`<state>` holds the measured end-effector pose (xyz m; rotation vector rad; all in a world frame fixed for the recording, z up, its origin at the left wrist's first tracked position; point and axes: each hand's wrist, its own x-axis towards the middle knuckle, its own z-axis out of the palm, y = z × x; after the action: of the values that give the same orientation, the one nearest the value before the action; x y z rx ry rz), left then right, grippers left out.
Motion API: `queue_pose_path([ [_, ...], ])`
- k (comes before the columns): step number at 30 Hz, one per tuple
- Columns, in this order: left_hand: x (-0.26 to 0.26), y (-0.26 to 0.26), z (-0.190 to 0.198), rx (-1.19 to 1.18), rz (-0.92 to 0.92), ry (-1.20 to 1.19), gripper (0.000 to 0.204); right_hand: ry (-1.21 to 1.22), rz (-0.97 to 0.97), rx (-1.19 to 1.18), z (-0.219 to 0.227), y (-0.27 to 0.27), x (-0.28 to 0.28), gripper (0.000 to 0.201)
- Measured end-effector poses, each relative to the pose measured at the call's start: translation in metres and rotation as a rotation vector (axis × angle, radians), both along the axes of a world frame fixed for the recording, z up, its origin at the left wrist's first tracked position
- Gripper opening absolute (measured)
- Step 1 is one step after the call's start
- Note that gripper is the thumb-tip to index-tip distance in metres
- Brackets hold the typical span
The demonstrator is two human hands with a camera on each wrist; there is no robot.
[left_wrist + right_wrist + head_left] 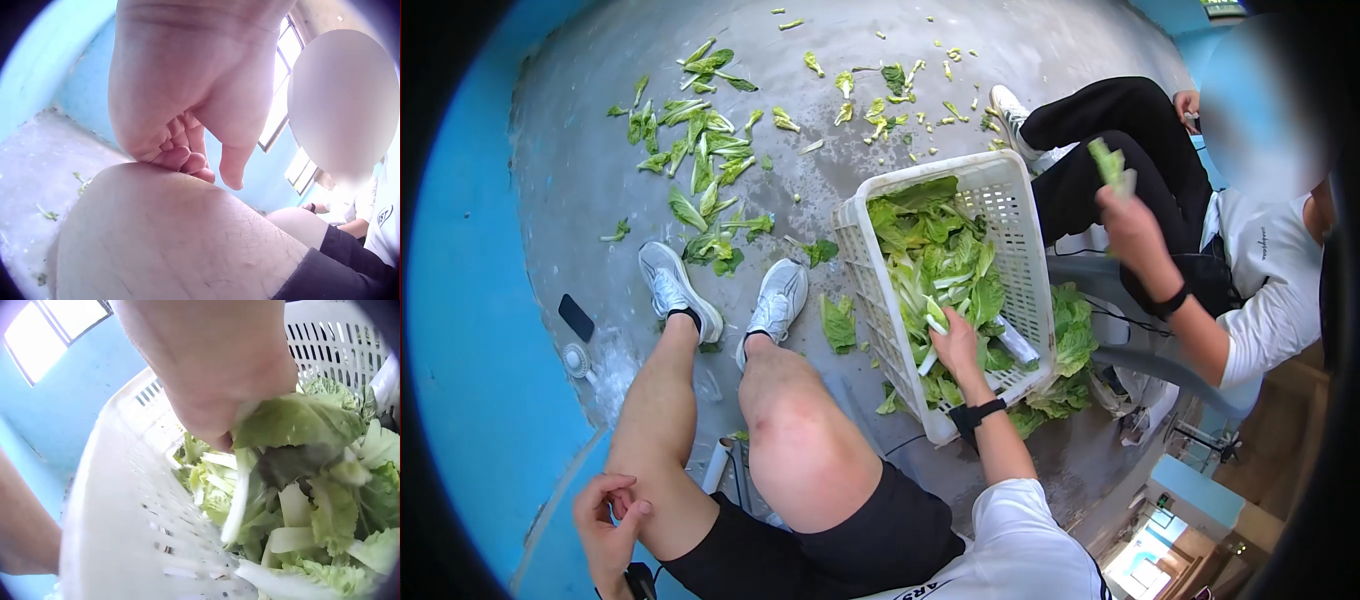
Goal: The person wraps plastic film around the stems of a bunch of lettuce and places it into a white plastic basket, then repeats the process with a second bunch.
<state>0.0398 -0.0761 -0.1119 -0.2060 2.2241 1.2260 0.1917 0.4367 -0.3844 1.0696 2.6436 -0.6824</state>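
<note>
The right hand (956, 342) reaches over the near part of the white basket (119, 512) and seems to grip a leaf (300, 425) just above the heap of greens (940, 235) that fills it, though its fingertips are mostly hidden by the leaf and the wrist. The relation that matters is here: the leaf lies right at the fingers, with its blade spreading sideways in the right wrist view, while a white stalk (235, 503) slants downward beside the hand, inside the basket wall. The basket stands on the floor (600, 130) at the person's right, its long side running away from them, so the right hand is clearly the nearer one. The left hand (610, 522) is well apart from it, at the left leg (150, 231), with its fingers loosely bent and nothing visible in them. Beyond the shoes, more leaves (710, 150) lie scattered on the floor, left of the basket in the head view. On the basket's other side sits another person (1270, 265), holding up a pale green piece (1106, 163).
</note>
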Motion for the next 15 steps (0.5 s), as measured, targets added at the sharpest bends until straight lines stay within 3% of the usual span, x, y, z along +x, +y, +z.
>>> queue_pose_path([
  [4,0.002,0.001,0.001,-0.007,0.022,0.009,0.029,-0.16,0.016,-0.141,0.033,0.002,0.007,0.053],
  [6,0.001,0.0,-0.002,-0.013,0.008,0.002,0.029,0.012,0.132,0.019,0.028,0.021,0.017,0.059],
  [7,0.002,-0.002,-0.002,-0.02,-0.003,-0.008,0.029,0.049,-0.029,-0.05,0.034,0.029,0.009,0.066],
  [11,0.0,-0.003,0.001,-0.018,0.012,-0.062,0.03,0.185,-0.11,-0.05,-0.002,0.069,-0.007,0.073],
  [13,-0.001,-0.004,0.0,0.007,-0.025,-0.055,0.027,-0.066,0.197,0.022,-0.028,0.075,-0.018,0.078],
  [15,-0.004,0.0,0.002,-0.007,-0.015,-0.062,0.029,-0.198,0.238,0.036,-0.042,0.075,-0.029,0.08],
])
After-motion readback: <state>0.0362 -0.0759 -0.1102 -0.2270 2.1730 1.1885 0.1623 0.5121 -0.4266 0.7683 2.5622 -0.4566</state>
